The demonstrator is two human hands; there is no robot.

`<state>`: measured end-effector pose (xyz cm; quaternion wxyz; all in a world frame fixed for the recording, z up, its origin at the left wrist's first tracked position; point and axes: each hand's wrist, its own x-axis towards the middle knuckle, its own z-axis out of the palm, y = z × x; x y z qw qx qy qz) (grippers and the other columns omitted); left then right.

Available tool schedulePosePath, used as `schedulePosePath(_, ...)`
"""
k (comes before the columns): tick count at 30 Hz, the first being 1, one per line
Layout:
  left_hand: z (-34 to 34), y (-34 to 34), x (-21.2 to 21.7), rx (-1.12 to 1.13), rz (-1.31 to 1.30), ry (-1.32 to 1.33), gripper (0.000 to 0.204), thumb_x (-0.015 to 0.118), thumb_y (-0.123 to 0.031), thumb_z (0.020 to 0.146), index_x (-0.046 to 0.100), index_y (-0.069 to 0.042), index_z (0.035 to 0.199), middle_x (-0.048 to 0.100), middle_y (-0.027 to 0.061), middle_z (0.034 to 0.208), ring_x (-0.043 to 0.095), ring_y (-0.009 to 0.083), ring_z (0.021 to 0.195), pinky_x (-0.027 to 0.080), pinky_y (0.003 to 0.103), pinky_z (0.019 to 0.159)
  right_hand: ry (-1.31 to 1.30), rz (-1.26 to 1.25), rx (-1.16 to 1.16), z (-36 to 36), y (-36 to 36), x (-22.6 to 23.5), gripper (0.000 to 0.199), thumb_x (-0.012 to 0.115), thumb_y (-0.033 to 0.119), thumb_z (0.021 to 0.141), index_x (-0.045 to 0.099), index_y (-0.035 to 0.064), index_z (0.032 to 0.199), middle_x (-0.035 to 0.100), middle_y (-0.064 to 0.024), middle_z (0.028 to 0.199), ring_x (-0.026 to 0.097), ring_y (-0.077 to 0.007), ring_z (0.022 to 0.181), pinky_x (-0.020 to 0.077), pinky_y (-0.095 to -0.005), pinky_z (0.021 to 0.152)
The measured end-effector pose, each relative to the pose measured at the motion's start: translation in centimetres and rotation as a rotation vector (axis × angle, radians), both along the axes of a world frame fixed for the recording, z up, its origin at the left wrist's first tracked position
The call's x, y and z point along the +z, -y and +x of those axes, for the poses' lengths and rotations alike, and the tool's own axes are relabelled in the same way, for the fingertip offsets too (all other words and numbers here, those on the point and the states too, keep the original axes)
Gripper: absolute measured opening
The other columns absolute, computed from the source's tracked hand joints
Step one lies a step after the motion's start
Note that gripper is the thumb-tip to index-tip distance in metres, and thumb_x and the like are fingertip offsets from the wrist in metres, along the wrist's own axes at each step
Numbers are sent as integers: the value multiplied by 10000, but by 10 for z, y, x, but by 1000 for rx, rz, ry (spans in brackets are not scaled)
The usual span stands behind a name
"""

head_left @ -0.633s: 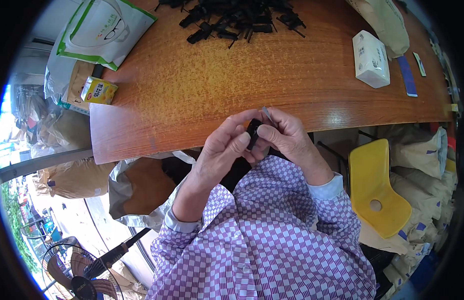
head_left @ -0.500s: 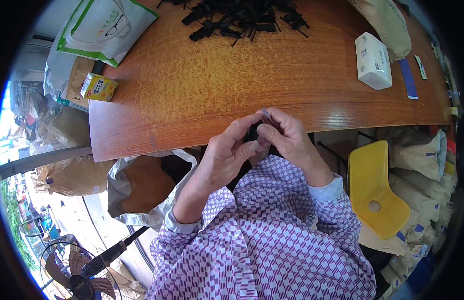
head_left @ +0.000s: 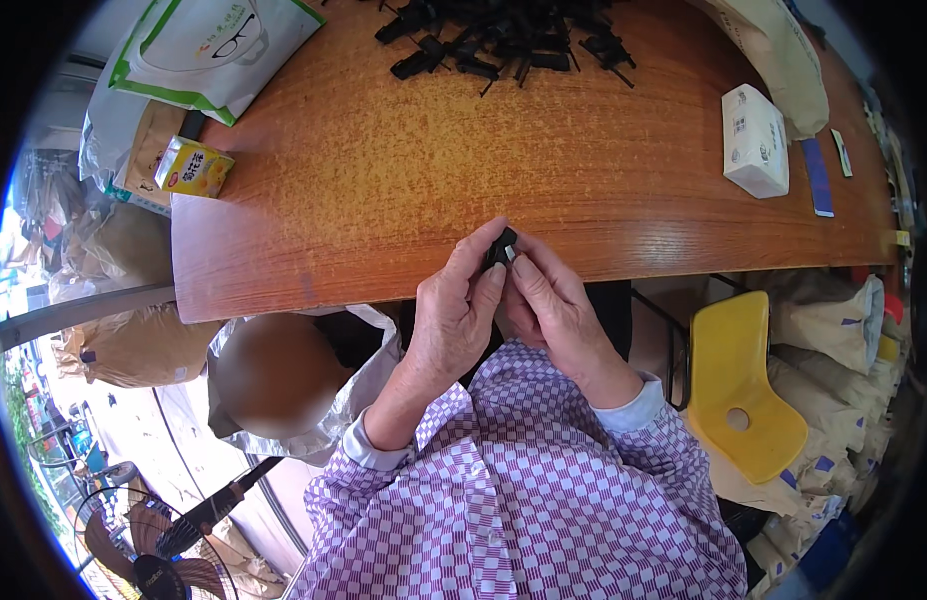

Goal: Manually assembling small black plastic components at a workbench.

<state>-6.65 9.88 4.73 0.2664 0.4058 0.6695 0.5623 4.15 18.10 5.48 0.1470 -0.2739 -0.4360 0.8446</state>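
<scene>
In front of my chest, at the table's near edge, both hands meet around a small black plastic part (head_left: pixel 500 243). My left hand (head_left: pixel 448 312) is closed on it, with the thumb and fingers at its left side. My right hand (head_left: pixel 558 312) is pinched against the part's right side, around a small flat pale piece (head_left: pixel 510 254) whose tip touches the black plastic. The rest of that piece is hidden by the fingers. A heap of similar black parts (head_left: pixel 473 48), some with thin stems, lies at the far side of the wooden table (head_left: pixel 363 190).
A white-green bag (head_left: pixel 198 60) and a yellow drink carton (head_left: pixel 195 168) stand at the table's left. To the right are a tissue pack (head_left: pixel 753 140) and a paper sack (head_left: pixel 783 60). Below the edge are an open lined sack (head_left: pixel 378 345), a fan (head_left: pixel 148 570) and a yellow chair (head_left: pixel 743 390).
Both hands have come slightly left, still on the black part. The right hand has turned and dropped a little; the pale piece now points at the part instead of sticking up above the fingers.
</scene>
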Motion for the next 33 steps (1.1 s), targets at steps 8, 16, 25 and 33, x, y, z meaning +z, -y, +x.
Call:
schedulePosePath(8,-5,-1,4,7,-3,-59,384,478,58,899,494,-6,1277,619,97,1048,584,128,951,459,243,831,5,-6,-28,-14,-1,2,326,398,229,1003,431,71,1286,397,71,624,336,-1,473,248,-156,401)
schedulePosePath(16,-17,-8,0,107,-27,-243,348,559,59,843,547,-13,1184,642,200,981,664,290,874,527,313,724,34,195,99,-28,-25,-9,313,458,174,980,444,39,1262,491,30,759,457,-20,595,376,-163,502)
schedulePosePath(25,-30,7,-6,-80,74,770,356,462,-98,961,426,-109,1315,612,141,1030,640,234,940,534,304,787,785,1255,-155,-36,-177,16,411,608,324,873,514,47,1161,667,-124,953,647,-239,828,506,-324,716)
schedulePosePath(33,-16,2,-4,-113,157,1480,154,494,-198,956,509,-78,1052,592,160,995,620,250,846,514,318,748,783,1461,-223,-16,-213,-16,191,576,236,892,576,50,934,620,-105,751,582,-228,658,444,-321,591)
